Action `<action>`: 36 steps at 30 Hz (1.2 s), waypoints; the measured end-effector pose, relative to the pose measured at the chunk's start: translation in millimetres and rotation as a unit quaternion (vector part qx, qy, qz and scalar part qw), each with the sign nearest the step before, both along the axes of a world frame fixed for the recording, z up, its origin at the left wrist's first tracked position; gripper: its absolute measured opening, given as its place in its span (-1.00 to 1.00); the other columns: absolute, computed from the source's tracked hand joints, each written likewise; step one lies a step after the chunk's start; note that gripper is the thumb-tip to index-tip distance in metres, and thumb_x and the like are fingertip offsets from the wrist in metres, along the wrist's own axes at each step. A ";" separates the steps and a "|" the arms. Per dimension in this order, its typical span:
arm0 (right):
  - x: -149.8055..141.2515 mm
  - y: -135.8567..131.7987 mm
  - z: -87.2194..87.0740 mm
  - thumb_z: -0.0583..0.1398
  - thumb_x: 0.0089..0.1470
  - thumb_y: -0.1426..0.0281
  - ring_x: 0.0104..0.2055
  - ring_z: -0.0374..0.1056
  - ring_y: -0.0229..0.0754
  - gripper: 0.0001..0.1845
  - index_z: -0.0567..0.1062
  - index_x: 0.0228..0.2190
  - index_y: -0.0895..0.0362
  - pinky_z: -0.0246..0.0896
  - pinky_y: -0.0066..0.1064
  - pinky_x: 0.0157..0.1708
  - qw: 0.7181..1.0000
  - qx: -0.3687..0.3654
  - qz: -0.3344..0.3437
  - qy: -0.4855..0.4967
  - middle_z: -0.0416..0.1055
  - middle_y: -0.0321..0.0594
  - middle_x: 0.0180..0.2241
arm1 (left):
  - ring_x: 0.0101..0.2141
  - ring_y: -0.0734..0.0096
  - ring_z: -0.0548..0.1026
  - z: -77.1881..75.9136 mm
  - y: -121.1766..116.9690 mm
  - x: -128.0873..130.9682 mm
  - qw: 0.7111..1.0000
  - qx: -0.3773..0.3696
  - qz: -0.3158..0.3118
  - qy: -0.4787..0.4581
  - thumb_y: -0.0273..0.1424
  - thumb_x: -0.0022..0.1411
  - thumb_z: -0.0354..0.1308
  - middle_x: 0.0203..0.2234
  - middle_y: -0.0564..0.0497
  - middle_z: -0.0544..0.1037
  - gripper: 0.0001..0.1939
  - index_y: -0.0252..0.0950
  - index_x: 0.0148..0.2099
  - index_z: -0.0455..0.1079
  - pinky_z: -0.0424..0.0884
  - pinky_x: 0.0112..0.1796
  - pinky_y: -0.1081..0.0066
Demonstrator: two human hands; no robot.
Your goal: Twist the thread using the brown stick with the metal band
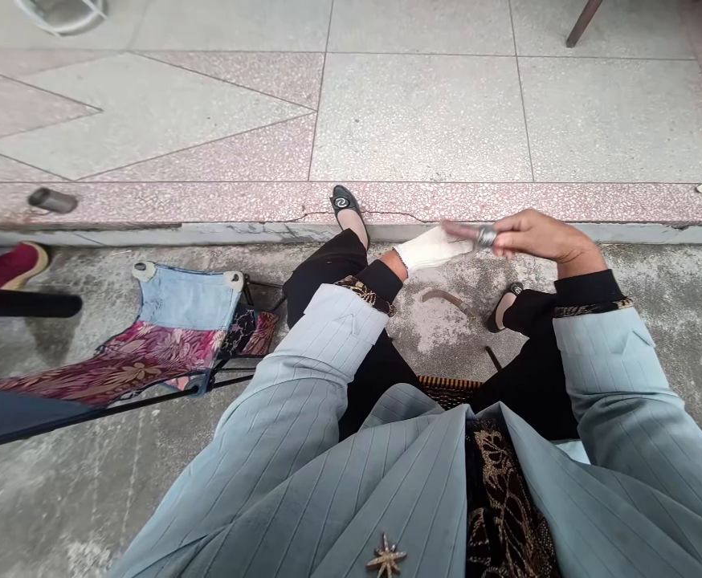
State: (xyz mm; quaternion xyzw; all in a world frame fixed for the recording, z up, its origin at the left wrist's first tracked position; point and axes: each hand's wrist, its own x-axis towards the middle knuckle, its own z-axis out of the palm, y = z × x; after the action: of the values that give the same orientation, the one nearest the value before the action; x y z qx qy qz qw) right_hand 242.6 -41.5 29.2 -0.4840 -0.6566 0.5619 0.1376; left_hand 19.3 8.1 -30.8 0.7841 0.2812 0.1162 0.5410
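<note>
Single head-worn view, taken from above the seated wearer and directed forward and steeply downward. Nearest the lens, filling the lower edge, is the pale blue jacket (411, 482); its sleeves (303, 353) rise along both sides. The left grip (432, 250) and right grip (540, 235) lie at middle range, above and right of the frame's centre. The wide field takes in concrete ground (74, 514) at lower left and—farthest off, across the top—the tiled floor (423, 120), seen more obliquely.
</note>
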 end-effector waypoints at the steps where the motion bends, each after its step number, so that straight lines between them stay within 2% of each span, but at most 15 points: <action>1: 3.8 -0.8 2.5 0.28 0.07 0.01 -0.45 0.27 -0.25 -0.58 0.51 -0.46 0.13 0.18 -0.38 -0.37 0.998 0.026 -0.056 0.009 0.42 -0.24 -0.50 | -0.50 0.53 0.32 -0.7 -3.3 1.6 1.000 -0.026 -0.003 -0.012 -0.21 0.34 0.03 -0.52 0.07 0.41 -0.71 -0.32 -0.26 0.42 0.27 -0.41 0.48; 3: 7.1 -1.5 3.5 0.25 0.09 -0.05 -0.46 0.28 -0.24 -0.52 0.44 -0.48 0.12 0.21 -0.36 -0.36 0.988 0.057 -0.143 0.015 0.39 -0.22 -0.51 | -0.53 0.56 0.31 -1.6 -10.5 4.3 0.996 -0.079 -0.015 -0.028 -0.22 0.37 -0.01 -0.52 0.07 0.38 -0.71 -0.31 -0.26 0.40 0.28 -0.46 0.52; 5: 5.6 -0.8 0.3 0.21 0.10 -0.12 -0.46 0.31 -0.22 -0.47 0.38 -0.47 0.10 0.24 -0.36 -0.36 0.980 0.056 -0.191 -0.001 0.38 -0.21 -0.52 | -0.54 0.58 0.31 -2.7 -17.3 6.6 0.993 -0.116 -0.025 -0.024 -0.24 0.37 -0.01 -0.52 0.06 0.37 -0.72 -0.32 -0.27 0.39 0.28 -0.49 0.54; 9: 0.0 4.6 -9.4 0.09 0.20 -0.13 -0.49 0.33 -0.20 -0.47 0.36 -0.37 0.10 0.23 -0.38 -0.43 0.973 0.048 -0.204 -0.097 0.38 -0.21 -0.53 | -0.58 0.56 0.30 -7.6 -24.0 10.0 0.992 -0.116 -0.055 -0.002 -0.25 0.36 -0.03 -0.55 0.07 0.36 -0.72 -0.33 -0.26 0.39 0.23 -0.52 0.52; 12: 0.5 12.0 -17.7 0.09 0.27 0.04 -0.49 0.31 -0.20 -0.60 0.43 -0.32 0.13 0.16 -0.38 -0.42 0.958 0.053 -0.154 -0.238 0.43 -0.17 -0.50 | -0.55 0.52 0.31 -11.9 -21.6 10.2 0.995 -0.041 -0.090 0.028 -0.23 0.33 -0.03 -0.55 0.08 0.38 -0.70 -0.32 -0.27 0.41 0.21 -0.47 0.47; 16: -0.4 21.1 -32.6 0.12 0.25 0.19 -0.30 0.39 -0.08 -0.67 0.53 -0.30 0.17 0.11 -0.35 -0.36 0.910 0.054 -0.016 -0.411 0.54 -0.01 -0.33 | -0.50 0.46 0.29 -12.8 -15.4 7.7 0.990 0.080 -0.085 0.075 -0.25 0.26 0.05 -0.52 0.04 0.43 -0.73 -0.31 -0.39 0.39 0.17 -0.39 0.42; 18: -4.1 21.8 -38.4 0.12 0.24 0.20 -0.22 0.41 -0.03 -0.67 0.57 -0.29 0.17 0.11 -0.32 -0.34 0.894 0.046 0.053 -0.443 0.55 0.05 -0.21 | -0.50 0.45 0.30 -11.1 -13.5 5.8 0.989 0.087 -0.087 0.077 -0.27 0.24 0.06 -0.51 0.04 0.45 -0.75 -0.31 -0.40 0.41 0.17 -0.38 0.42; 20: -8.9 19.3 -40.7 0.15 0.22 0.20 -0.25 0.42 -0.02 -0.68 0.58 -0.34 0.16 0.12 -0.30 -0.35 0.883 0.004 0.118 -0.454 0.55 0.05 -0.24 | -0.48 0.43 0.34 -9.2 -12.1 3.9 0.989 0.084 -0.099 0.077 -0.29 0.22 0.07 -0.51 0.04 0.47 -0.77 -0.29 -0.39 0.44 0.19 -0.38 0.43; 23: -15.0 13.2 -39.4 0.20 0.18 0.22 -0.43 0.39 -0.09 -0.69 0.54 -0.49 0.15 0.11 -0.29 -0.40 0.878 -0.078 0.195 -0.430 0.51 -0.07 -0.47 | -0.40 0.37 0.43 -7.4 -9.9 1.8 0.985 0.106 -0.101 0.093 -0.30 0.19 0.10 -0.46 0.02 0.53 -0.80 -0.28 -0.35 0.49 0.23 -0.32 0.44; 25: -17.4 9.6 -38.2 0.23 0.14 0.25 -0.53 0.32 -0.17 -0.70 0.50 -0.55 0.14 0.10 -0.30 -0.43 0.888 -0.111 0.214 -0.392 0.44 -0.17 -0.57 | -0.32 0.34 0.47 -6.4 -7.9 0.8 0.984 0.115 -0.087 0.101 -0.31 0.18 0.13 -0.39 0.01 0.56 -0.82 -0.27 -0.31 0.51 0.26 -0.28 0.45; 28: -18.9 6.2 -35.8 0.29 0.06 0.20 -0.58 0.25 -0.25 -0.70 0.49 -0.56 0.13 0.10 -0.35 -0.47 0.911 -0.156 0.230 -0.305 0.37 -0.28 -0.62 | -0.30 0.37 0.47 -2.5 -4.5 -0.7 0.989 0.100 -0.065 0.083 -0.32 0.17 0.15 -0.37 0.03 0.56 -0.82 -0.29 -0.28 0.53 0.27 -0.26 0.47; 31: -15.6 3.2 -26.2 0.30 0.01 0.05 -0.56 0.23 -0.29 -0.62 0.54 -0.49 0.14 0.11 -0.38 -0.48 0.931 -0.197 0.260 -0.163 0.36 -0.32 -0.60 | -0.35 0.45 0.45 4.1 -1.8 -2.1 0.996 0.069 -0.037 0.033 -0.34 0.20 0.15 -0.44 0.07 0.51 -0.82 -0.33 -0.33 0.51 0.27 -0.26 0.49; 33: -8.1 1.0 -14.7 0.31 -0.01 0.00 -0.53 0.24 -0.30 -0.57 0.58 -0.40 0.13 0.13 -0.39 -0.46 0.952 -0.179 0.232 -0.084 0.42 -0.31 -0.53 | -0.38 0.49 0.42 7.2 -0.8 -2.8 0.999 0.043 -0.012 -0.002 -0.35 0.22 0.16 -0.46 0.07 0.49 -0.83 -0.34 -0.34 0.49 0.27 -0.29 0.50; 34: -2.7 0.0 -8.6 0.31 -0.01 -0.01 -0.52 0.24 -0.30 -0.56 0.58 -0.37 0.13 0.13 -0.39 -0.45 0.971 -0.142 0.181 -0.060 0.43 -0.30 -0.50 | -0.41 0.50 0.40 7.6 -0.6 -3.0 1.000 0.024 0.001 -0.015 -0.34 0.24 0.15 -0.47 0.06 0.48 -0.82 -0.34 -0.33 0.48 0.28 -0.31 0.50; 36: 9.9 -1.2 1.7 0.29 0.03 0.00 -0.49 0.24 -0.29 -0.59 0.55 -0.40 0.12 0.14 -0.39 -0.43 0.998 -0.045 0.026 -0.033 0.42 -0.28 -0.49 | -0.49 0.53 0.34 5.3 -0.9 -3.2 0.999 -0.023 0.011 -0.029 -0.30 0.30 0.10 -0.51 0.06 0.44 -0.78 -0.34 -0.28 0.47 0.26 -0.39 0.50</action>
State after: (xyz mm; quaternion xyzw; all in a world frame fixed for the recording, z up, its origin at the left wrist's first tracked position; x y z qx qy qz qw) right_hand 252.5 -42.7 30.9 -0.4910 -0.6470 0.5781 0.0788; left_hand 16.0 7.2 -25.5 0.7645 0.2770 0.1382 0.5654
